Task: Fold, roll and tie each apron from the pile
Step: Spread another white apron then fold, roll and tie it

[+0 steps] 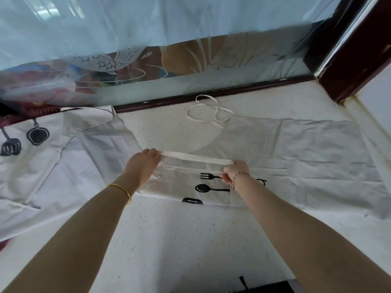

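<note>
Currently: apron (285,149) flat on counter (169,240), its folded band running left–right; left hand (141,166) and right hand (234,171) pinch opposite ends, loose cloth beyond, toward the window.

No readable text, labels, brands or numbers. Only black utensil pictures, fork and spoon, printed on the apron (211,187); similar prints on the pile (42,144) left of it.

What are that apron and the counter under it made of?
Apron: thin woven cloth, likely matte cotton; it creases sharply and folds flat where the left hand and right hand grip it. Counter: smooth speckled stone or composite, going by the flecks.
</note>
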Available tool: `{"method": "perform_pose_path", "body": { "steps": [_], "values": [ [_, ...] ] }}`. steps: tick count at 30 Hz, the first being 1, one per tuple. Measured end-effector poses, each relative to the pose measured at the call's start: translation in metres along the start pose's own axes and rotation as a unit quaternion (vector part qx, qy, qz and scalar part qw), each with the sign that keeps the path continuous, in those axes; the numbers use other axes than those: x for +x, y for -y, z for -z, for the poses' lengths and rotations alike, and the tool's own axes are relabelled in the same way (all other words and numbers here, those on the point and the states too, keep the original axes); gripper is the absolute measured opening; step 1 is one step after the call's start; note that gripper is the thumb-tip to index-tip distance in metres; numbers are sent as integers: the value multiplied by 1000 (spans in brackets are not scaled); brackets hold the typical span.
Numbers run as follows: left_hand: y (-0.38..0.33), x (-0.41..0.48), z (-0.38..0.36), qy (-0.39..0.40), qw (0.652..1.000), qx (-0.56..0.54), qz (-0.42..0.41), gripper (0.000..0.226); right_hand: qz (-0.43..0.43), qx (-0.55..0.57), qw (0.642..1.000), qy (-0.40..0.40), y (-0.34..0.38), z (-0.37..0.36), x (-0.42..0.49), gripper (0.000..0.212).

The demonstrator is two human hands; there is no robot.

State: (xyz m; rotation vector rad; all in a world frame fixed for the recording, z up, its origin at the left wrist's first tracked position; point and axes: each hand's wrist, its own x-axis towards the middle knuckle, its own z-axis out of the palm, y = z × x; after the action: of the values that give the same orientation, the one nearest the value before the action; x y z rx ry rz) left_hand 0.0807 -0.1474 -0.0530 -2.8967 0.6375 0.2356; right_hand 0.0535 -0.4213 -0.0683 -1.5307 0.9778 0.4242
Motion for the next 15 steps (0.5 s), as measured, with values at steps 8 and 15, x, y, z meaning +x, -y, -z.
{"method": "perform_pose_path", "body": {
  "steps": [8, 15],
  "values": [
    [-26, 7, 12, -15, 990, -96, 97, 29, 133, -311, 941, -20, -5, 16, 3, 29],
    [-127, 25, 28, 70, 983, -108, -133, 67, 224, -269, 935, -56, -16, 66, 1, 9]
  ]
}}
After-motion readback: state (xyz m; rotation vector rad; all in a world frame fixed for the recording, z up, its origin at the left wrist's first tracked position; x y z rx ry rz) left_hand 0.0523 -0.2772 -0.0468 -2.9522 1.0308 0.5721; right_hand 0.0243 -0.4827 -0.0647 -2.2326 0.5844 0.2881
